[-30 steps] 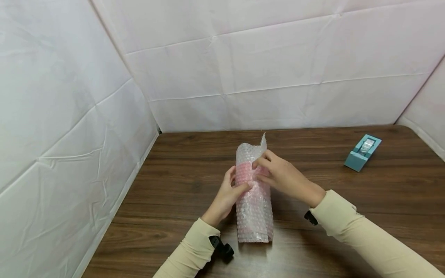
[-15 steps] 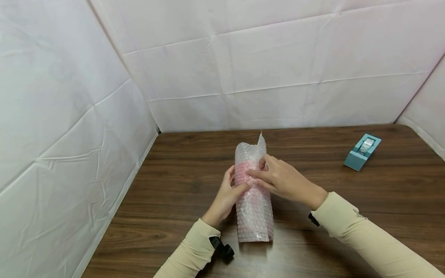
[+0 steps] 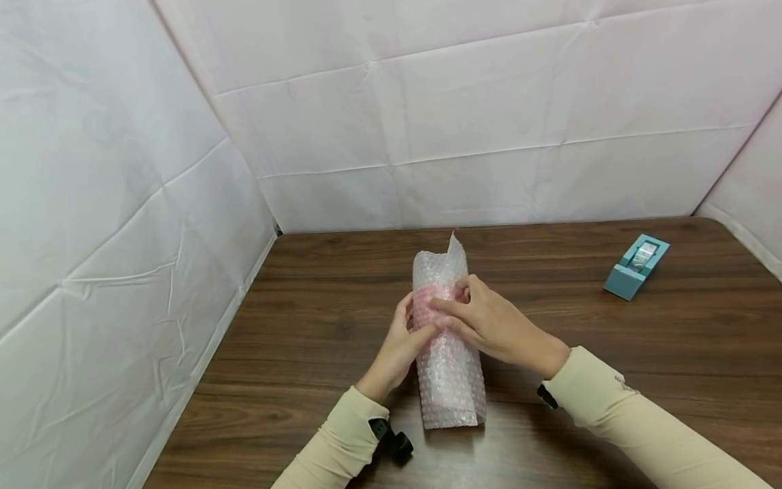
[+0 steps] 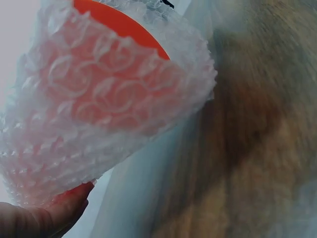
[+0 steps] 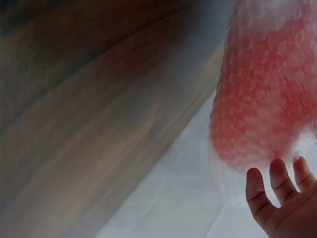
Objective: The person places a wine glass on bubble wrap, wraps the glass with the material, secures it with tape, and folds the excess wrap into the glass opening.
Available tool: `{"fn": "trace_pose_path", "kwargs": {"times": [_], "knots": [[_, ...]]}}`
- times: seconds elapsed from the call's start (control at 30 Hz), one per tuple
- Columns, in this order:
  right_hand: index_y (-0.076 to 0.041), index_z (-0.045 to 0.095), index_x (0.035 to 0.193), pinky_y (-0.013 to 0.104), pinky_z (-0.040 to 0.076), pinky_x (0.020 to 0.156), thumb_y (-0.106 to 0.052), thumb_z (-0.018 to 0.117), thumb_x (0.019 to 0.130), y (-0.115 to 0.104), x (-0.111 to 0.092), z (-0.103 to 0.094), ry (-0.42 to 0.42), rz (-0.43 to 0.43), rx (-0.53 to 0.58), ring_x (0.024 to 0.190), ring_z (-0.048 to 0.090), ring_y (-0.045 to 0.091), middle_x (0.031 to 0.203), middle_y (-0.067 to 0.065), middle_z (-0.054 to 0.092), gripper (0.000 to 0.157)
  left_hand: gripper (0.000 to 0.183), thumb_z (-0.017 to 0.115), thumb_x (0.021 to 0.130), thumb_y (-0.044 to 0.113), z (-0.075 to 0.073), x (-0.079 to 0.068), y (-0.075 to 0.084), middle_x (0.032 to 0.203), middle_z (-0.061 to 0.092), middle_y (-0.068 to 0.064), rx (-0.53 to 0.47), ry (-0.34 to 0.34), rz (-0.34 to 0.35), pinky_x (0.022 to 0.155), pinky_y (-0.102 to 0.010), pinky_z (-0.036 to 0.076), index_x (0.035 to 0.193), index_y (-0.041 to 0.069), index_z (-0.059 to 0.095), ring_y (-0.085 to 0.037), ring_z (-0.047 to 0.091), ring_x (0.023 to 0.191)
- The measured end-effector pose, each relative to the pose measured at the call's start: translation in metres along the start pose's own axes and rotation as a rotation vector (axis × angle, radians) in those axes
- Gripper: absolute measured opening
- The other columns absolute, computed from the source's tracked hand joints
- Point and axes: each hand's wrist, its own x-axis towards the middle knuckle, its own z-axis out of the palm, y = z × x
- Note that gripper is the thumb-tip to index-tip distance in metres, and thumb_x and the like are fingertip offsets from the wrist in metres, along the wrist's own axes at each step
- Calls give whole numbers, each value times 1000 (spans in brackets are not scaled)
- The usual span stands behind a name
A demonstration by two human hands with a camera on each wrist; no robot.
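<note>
A roll of bubble wrap [image 3: 452,387] stretches lengthwise between both hands, with a torn corner of the sheet sticking up at its far end. Something pinkish red shows through its middle. From the open near end, the left wrist view shows a smooth curved red edge [image 4: 131,25] inside the wrap. My left hand [image 3: 394,350] grips the roll's left side, thumb on top and fingers round the edge. Over the upper right side, my right hand [image 3: 497,326] holds the wrap, its forefinger and thumb close to the left thumb. In the right wrist view several fingertips [image 5: 278,168] meet the wrap.
A teal tape dispenser [image 3: 637,267] with clear tape stands at the back right of the dark wooden table [image 3: 305,326]. White cloth walls [image 3: 476,163] enclose the table at the back and sides. A black camera [image 3: 391,440] sits on the left wrist.
The right hand's fingers have come down onto the wrap beside the left thumb. The roll has turned slightly, its near end moving right and its torn corner left.
</note>
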Motion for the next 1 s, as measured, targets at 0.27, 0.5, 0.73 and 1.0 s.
{"fn": "trace_pose_path", "kwargs": {"times": [0.27,0.5,0.73,1.0], "knots": [[-15,10,155,39,50,78,-29,55,97,-6,-6,-1,21,511,456,103,55,33,137,26,25,75,85,66,84,19,1,1,2,150,26,-18,-23,10,-24,100,-40,42,152,12,14,-32,42,128],[-18,-17,153,53,47,97,-38,51,98,1,-9,-9,-171,832,987,134,36,47,157,27,6,89,88,67,84,19,3,3,2,150,28,-19,-54,8,-26,101,-40,42,153,11,13,-31,43,129],[-17,-14,153,59,41,100,-34,48,100,1,-8,-10,-203,871,1196,142,20,45,157,29,6,84,87,66,83,17,4,3,8,147,40,-17,-99,-38,-11,98,-35,45,153,9,13,-24,51,120],[-17,-4,155,52,47,97,-33,53,98,0,-7,-19,-142,825,1181,139,27,45,157,26,11,82,84,65,84,16,4,2,19,145,42,-15,-67,-81,28,98,-36,45,153,14,16,-24,49,121]]}}
